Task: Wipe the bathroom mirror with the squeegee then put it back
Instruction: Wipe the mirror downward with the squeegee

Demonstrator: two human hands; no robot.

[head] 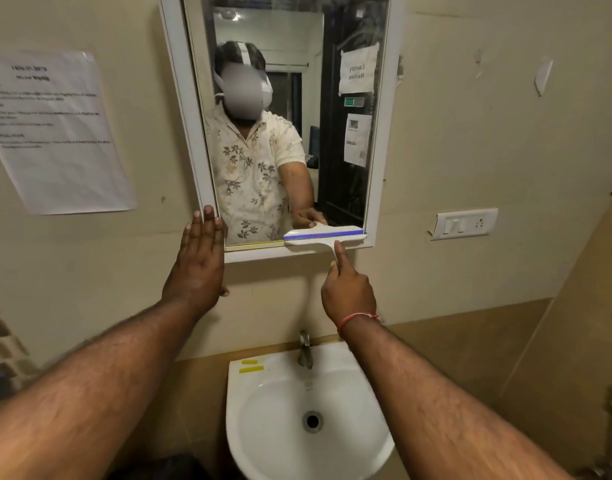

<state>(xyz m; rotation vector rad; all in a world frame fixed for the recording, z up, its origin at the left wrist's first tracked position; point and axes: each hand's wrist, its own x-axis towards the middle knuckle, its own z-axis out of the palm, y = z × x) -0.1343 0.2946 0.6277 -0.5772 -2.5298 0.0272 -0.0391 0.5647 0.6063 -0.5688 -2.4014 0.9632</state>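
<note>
1. The wall [471, 133] is plain beige and carries everything else in the scene; a darker band runs along its lower part behind the basin.
2. The mirror [297, 46] hangs on it in a white frame, tilted in this wide view, and reflects a person in a pale flower-print shirt reaching forward, along with a dark door bearing paper notices.
3. The sink [263, 427] is a white basin fixed below the mirror, with a round drain in its bowl and two yellow stickers on its back ledge.
4. A printed paper notice [55, 133] is stuck to the wall well to the left of the mirror.
5. The left hand [199, 263] is spread flat and open, holding nothing, fingers pointing up, its fingertips lying against the lower left corner of the mirror frame.
6. The right hand [348, 289] is closed around the squeegee handle from below, index finger stretched up along it; a red thread circles the wrist.
7. The squeegee [323, 237] is white with a blue strip along its blade, which lies level against the bottom right part of the glass, just above the lower frame.
8. A white switch plate [465, 223] sits on the wall right of the mirror.
9. The tap [305, 349] stands upright at the back of the sink.
</note>
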